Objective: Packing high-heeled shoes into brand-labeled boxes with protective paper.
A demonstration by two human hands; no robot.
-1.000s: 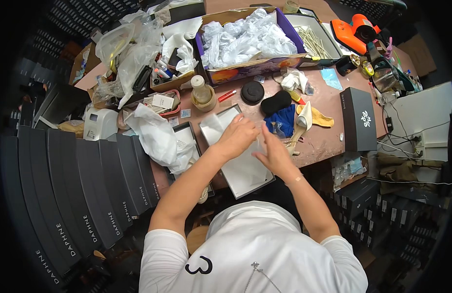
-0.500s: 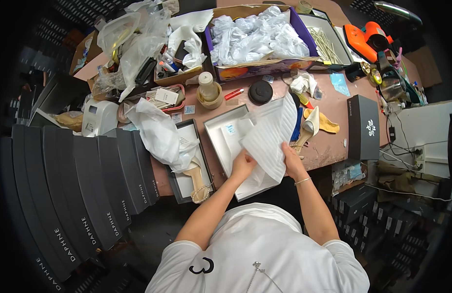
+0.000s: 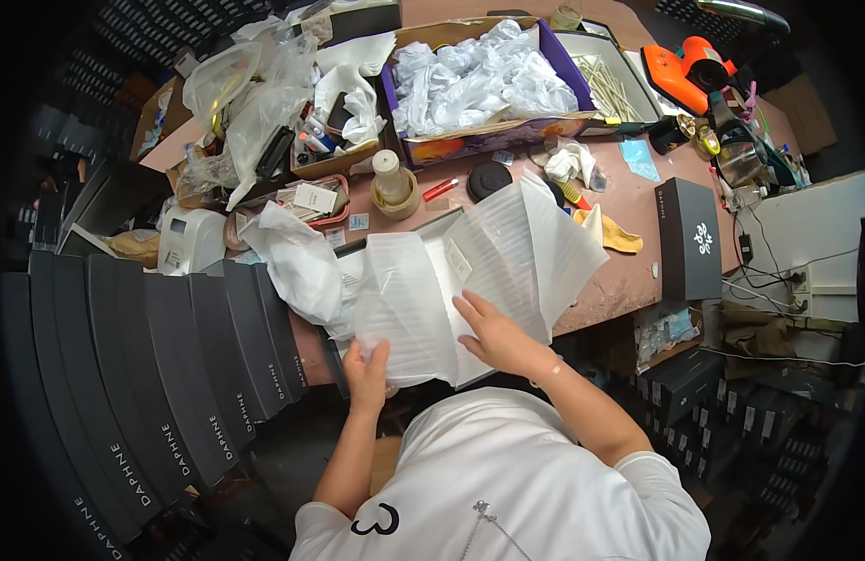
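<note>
A white ribbed packing sheet [image 3: 404, 299] lies unfolded across an open shoe box [image 3: 439, 251], its right part [image 3: 517, 257] fanned up toward the far right. My left hand [image 3: 365, 374] pinches the sheet's near left edge between thumb and fingers. My right hand [image 3: 500, 344] rests with fingers spread over the middle of the sheet and the box. Inside the box a small white slip [image 3: 459, 261] shows. Crumpled white tissue [image 3: 297, 266] lies beside the sheet on the left. The sandal and second box there are mostly covered.
Dark shoe boxes [image 3: 124, 374] stand in a row at the left. A purple carton [image 3: 498, 140] of white wrapped bundles stands at the back. A closed dark box [image 3: 687, 241] stands at the right, near a yellow cloth [image 3: 621, 234]. A bottle [image 3: 392, 178] sits in a round holder.
The ribbed sheet, held up and folded before, is now spread wide over the boxes. My left hand has moved left and nearer with its edge; my right hand has moved left and opened.
</note>
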